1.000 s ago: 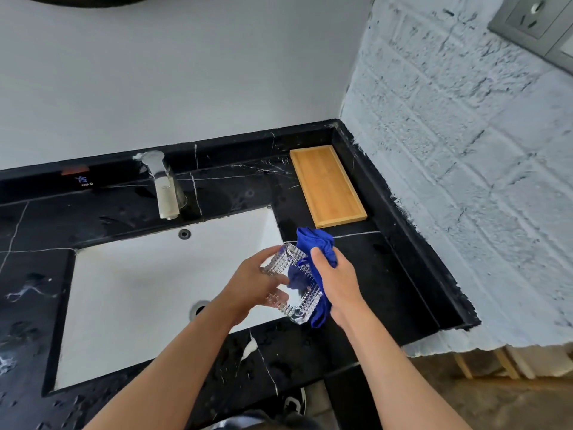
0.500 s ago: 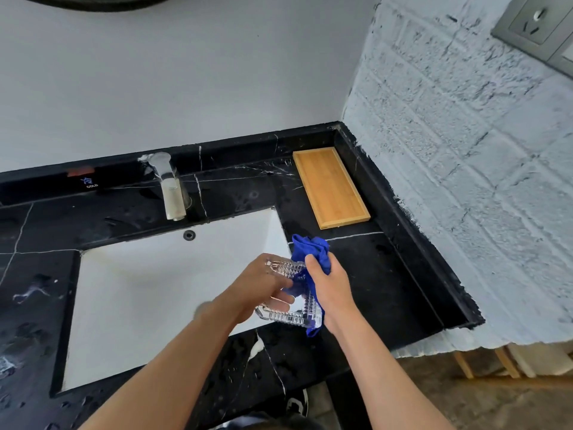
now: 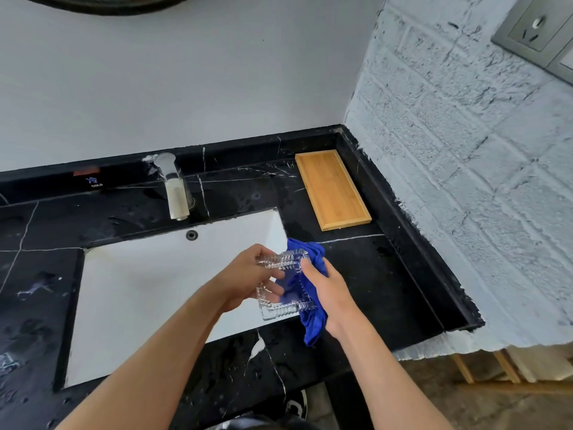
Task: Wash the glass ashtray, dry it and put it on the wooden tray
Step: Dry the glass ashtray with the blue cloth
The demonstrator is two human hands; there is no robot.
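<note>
glass, ribbed and clear, is what both hands are busy with: the glass ashtray point(image 3: 283, 285) sits up in the air over the right front corner of the white sink point(image 3: 148, 290), tipped on edge so its hollow faces the person. the left hand point(image 3: 248, 279) is wrapped round its left side, fingers curled into the hollow and thumb over the top rim, which looks like a steadying hold so the piece cannot twist. the right hand point(image 3: 328, 290) is clamped on a blue cloth point(image 3: 310, 293), pressing it against the ashtray's right side and into the inside; a tail of cloth hangs loose below. drying seems to be the step in hand, done above the basin probably so drips fall there. the black marble counter point(image 3: 366, 274) around is spotted with water. further back stands the tap point(image 3: 175, 189), no water running. beyond, in the far right corner against the wall, the wooden tray point(image 3: 333, 189) lies bare, well apart from the hands, waiting for the ashtray.
</note>
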